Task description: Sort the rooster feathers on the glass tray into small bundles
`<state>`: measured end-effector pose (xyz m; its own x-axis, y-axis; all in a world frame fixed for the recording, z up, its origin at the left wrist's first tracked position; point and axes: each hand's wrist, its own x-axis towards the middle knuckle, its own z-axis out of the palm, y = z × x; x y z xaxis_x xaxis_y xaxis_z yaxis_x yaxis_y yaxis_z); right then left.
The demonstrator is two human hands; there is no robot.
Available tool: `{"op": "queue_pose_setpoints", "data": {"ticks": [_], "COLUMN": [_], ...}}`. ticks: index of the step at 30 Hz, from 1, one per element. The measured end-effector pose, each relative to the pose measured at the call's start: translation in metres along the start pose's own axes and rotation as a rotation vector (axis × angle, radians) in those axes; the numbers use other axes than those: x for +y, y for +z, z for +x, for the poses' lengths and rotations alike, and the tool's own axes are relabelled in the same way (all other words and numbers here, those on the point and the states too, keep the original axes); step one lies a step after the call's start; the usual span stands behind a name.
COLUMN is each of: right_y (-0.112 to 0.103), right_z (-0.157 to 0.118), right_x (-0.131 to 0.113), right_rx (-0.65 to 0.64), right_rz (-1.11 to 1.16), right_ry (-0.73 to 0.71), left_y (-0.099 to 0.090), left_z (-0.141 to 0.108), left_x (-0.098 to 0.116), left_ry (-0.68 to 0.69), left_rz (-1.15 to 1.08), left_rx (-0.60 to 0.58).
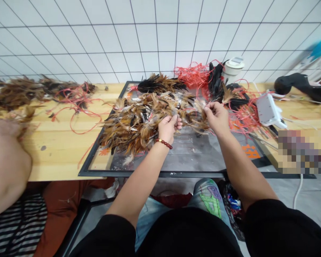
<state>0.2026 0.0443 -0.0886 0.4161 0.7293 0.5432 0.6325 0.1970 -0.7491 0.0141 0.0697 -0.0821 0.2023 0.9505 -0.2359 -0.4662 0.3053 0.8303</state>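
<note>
Brown feathers [128, 134] with white fluffy bases lie in a thick heap on a black-framed dark panel [192, 155]. My left hand [169, 126], with a beaded bracelet [164, 143] at the wrist, is closed in a pinch at the heap's right side. A pale feather tip shows blurred at its fingers. To the right, my right hand [218, 115] pinches a wispy light feather [200, 105] between thumb and fingers. Behind the heap lies a bunch of darker feathers [160, 84], with tangled red plastic string [194, 76] beside it.
At the left, a co-worker's arm [6, 160] reaches toward another feather pile [18, 94] with loose red string [82, 107]. Black feathers [216, 84], a white lidded container [233, 67] and a white box-like device [269, 110] stand to the right. A tiled wall [149, 39] bounds the wooden table [61, 150].
</note>
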Motion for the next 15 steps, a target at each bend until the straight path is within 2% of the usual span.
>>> {"op": "queue_pose_setpoints", "data": {"ticks": [4, 8, 10, 12, 15], "right_y": [0.008, 0.012, 0.013, 0.015, 0.019], "right_z": [-0.012, -0.018, -0.019, -0.019, -0.021], "right_x": [-0.014, -0.021, -0.021, -0.022, -0.024], "right_rx": [-0.082, -0.244, -0.329, -0.37, -0.431], "right_rz": [-0.13, -0.155, -0.115, -0.002, 0.34], "right_ry": [-0.199, -0.297, -0.278, -0.193, 0.013], "left_y": [0.0, -0.002, -0.002, -0.002, -0.002], "left_z": [-0.005, -0.005, -0.004, -0.004, -0.003], "left_x": [0.001, 0.002, 0.003, 0.003, 0.003], "left_ry": [-0.106, -0.13, -0.109, -0.082, -0.054], "left_rz": [-0.036, -0.075, -0.086, -0.107, -0.152], "left_rx": [-0.145, -0.175, -0.175, -0.181, -0.178]}}
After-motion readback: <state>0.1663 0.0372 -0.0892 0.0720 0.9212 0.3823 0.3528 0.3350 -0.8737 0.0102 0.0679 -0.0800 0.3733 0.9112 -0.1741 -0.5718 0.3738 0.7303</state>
